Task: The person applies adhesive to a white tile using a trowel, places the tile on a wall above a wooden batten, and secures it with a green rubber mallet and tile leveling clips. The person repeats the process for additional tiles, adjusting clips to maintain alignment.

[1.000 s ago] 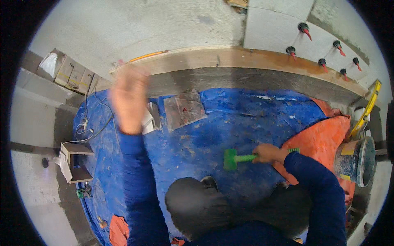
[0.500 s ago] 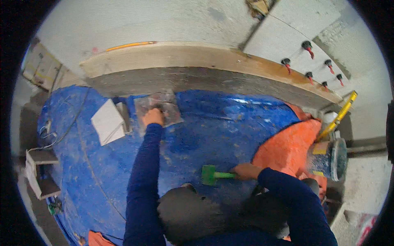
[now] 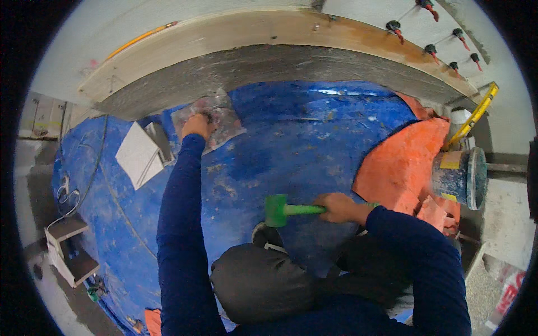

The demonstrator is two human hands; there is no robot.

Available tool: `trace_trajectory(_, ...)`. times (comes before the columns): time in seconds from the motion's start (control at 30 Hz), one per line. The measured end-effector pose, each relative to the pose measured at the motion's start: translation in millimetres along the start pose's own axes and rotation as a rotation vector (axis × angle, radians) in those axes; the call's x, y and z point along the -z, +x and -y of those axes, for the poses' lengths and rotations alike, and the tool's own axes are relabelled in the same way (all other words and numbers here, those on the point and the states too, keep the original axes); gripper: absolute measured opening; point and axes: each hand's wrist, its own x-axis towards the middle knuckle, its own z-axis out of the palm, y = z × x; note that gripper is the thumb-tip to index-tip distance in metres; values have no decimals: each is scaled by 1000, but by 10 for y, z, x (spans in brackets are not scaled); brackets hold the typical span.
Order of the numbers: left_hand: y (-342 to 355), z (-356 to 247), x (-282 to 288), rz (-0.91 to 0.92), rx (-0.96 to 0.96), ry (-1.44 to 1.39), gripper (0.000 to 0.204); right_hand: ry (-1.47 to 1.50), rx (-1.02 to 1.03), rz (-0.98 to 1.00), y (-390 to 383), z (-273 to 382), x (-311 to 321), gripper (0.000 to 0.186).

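My right hand (image 3: pixel 339 208) is closed around the handle of a green mallet (image 3: pixel 276 210), its head pointing left above the blue tarp, in front of my knees. Farther off to the left, my left hand (image 3: pixel 197 127) is closed at a clear plastic bag (image 3: pixel 224 134) with small reddish things in it. Its fingertips are partly hidden, so whether they also pinch something from the bag cannot be seen. Just left of that hand, pale tile pieces (image 3: pixel 140 157) stand on the tarp.
Blue tarp (image 3: pixel 291 151) covers the floor. A long wooden board (image 3: pixel 224 39) runs along the wall, with a pencil (image 3: pixel 140 39) on it. Tile clips (image 3: pixel 430 50), an orange sheet (image 3: pixel 392 162), a bucket (image 3: pixel 459 176) and a yellow level (image 3: pixel 473 117) are at right. Another tile piece (image 3: pixel 67 252) stands at left.
The view has tilted, so the board and wall sit higher in it. My left hand stays at the bag. My right hand still holds the mallet, whose head has turned slightly.
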Motion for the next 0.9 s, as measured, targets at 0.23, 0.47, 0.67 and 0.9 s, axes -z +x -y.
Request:
trace_trajectory(0.23, -66, -122, 50, -13, -91, 137, 37, 177, 26, -131, 1323, 1212, -629, 51)
trace_trajectory(0.47, -165, 93, 339, -101, -189, -227, 29, 381, 220, -213, 1562, 1346, -1067, 70)
trace_trajectory(0.67, -134, 365, 195, 137, -34, -695, 21, 353, 116, 12, 1324, 1368, -999, 81)
trace_trajectory(0.9, -491, 419, -53, -40, -44, -1075, 9, 356, 164, 123, 1257, 1359, -1063, 84)
